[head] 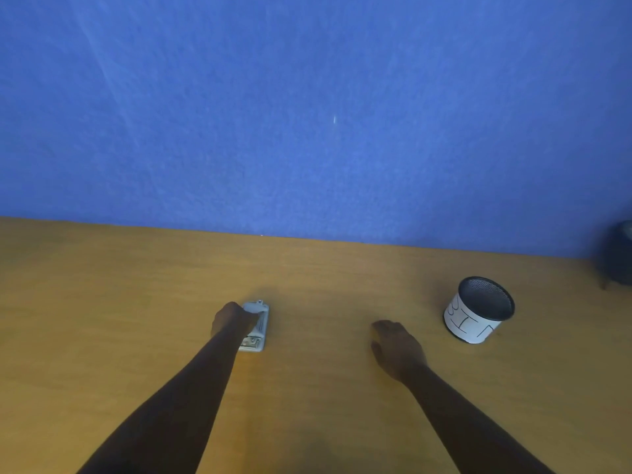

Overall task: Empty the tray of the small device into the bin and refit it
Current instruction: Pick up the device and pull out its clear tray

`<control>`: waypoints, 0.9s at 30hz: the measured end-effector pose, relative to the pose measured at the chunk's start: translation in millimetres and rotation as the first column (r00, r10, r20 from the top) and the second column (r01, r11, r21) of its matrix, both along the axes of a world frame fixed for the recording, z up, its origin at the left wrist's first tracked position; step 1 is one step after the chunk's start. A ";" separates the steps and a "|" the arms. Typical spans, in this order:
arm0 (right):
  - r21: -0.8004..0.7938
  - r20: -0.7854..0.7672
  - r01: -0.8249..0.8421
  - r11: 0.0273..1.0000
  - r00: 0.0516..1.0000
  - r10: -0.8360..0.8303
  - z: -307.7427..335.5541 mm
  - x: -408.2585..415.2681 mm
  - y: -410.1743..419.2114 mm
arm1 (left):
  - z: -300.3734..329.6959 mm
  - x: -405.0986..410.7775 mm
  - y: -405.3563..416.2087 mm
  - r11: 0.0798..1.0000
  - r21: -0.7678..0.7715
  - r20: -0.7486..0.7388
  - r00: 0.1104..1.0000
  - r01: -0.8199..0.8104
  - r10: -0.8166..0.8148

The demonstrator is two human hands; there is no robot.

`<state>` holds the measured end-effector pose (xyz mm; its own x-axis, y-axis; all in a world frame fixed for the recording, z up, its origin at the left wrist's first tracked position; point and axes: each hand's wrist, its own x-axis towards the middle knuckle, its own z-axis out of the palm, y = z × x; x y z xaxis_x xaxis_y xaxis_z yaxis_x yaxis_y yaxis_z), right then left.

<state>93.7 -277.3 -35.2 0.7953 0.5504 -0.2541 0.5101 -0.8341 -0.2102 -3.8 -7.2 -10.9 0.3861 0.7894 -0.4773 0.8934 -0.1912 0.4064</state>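
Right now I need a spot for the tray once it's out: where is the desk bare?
Bare desk lies left of the small device under the left hand, between the right hand and the device, and behind both up to the blue wall. It is tighter between the bin and the dark object.

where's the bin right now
In the head view the bin stands upright on the right side of the wooden table, beyond and right of the empty right hand.

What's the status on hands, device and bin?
Left hand closed on small pale grey device, flat on wooden table. Right hand open, empty. Black mesh bin with white label upright on the right; path clear.
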 end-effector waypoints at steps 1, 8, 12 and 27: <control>0.000 -0.003 -0.001 1.000 1.000 0.001 0.1 -0.3 -0.1 | 1.4 0.8 -1.4 1.000 0.004 0.003 1.000 0.013 -0.013; 0.017 -0.034 0.018 1.000 0.999 -0.017 5.3 0.2 0.9 | 6.3 11.7 -21.3 0.980 -0.196 0.225 0.970 -0.045 0.089; 0.090 -0.077 0.086 0.992 0.994 -0.079 12.4 4.0 4.9 | 14.0 16.7 -40.2 0.833 -0.553 0.417 0.868 0.006 0.271; 0.564 -0.808 0.732 0.382 0.585 0.070 86.2 16.3 38.4 | 33.4 32.4 -98.7 0.409 -0.789 0.589 0.754 0.459 0.291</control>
